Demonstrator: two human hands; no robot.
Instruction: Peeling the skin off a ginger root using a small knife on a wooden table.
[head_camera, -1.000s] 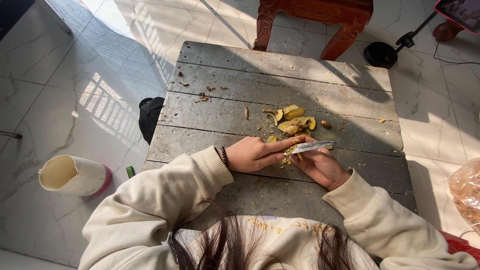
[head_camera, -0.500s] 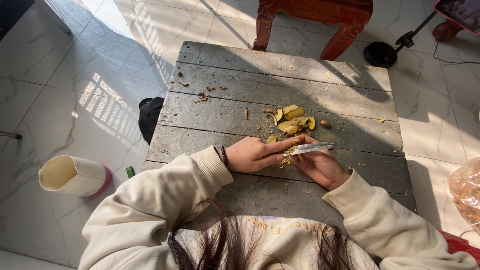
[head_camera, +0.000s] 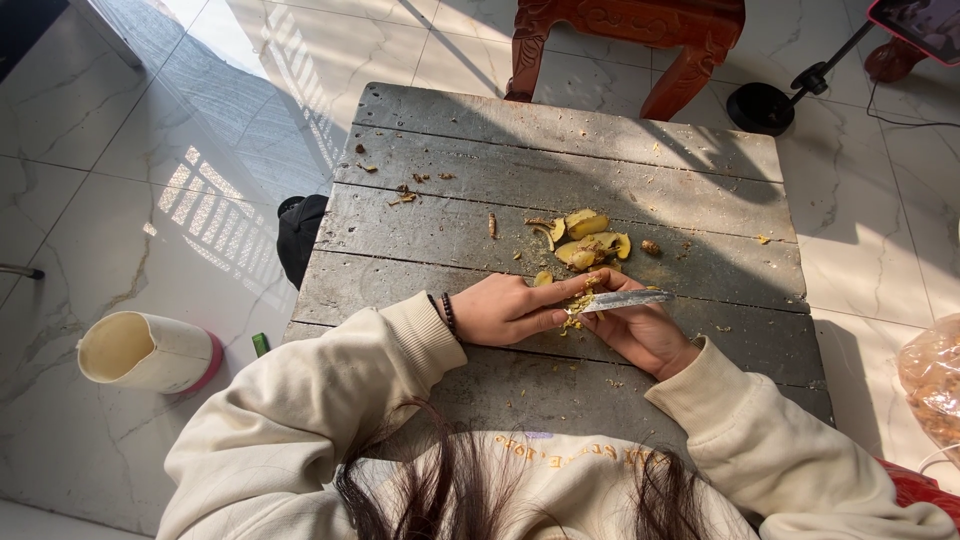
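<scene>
On the grey plank table (head_camera: 480, 180), the right hand (head_camera: 640, 335) has its fingers closed around a knife (head_camera: 622, 299), the blade lying flat and pointing toward three o'clock. The left hand (head_camera: 510, 310) pinches a small yellowish piece (head_camera: 583, 288) against the blade with its fingers closed. At twelve o'clock from the hands, just beside them, lie yellow peel scraps (head_camera: 585, 240). A cream jug (head_camera: 145, 352) stands on the floor at nine o'clock.

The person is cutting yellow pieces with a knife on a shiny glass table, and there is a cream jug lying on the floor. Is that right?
Not quite. The table is made of rough grey wooden planks, not shiny glass, as the head view shows. The rest holds: the right hand holds a knife, yellow pieces lie by it, the left hand steadies the work, and a cream jug lies on the floor.
</scene>
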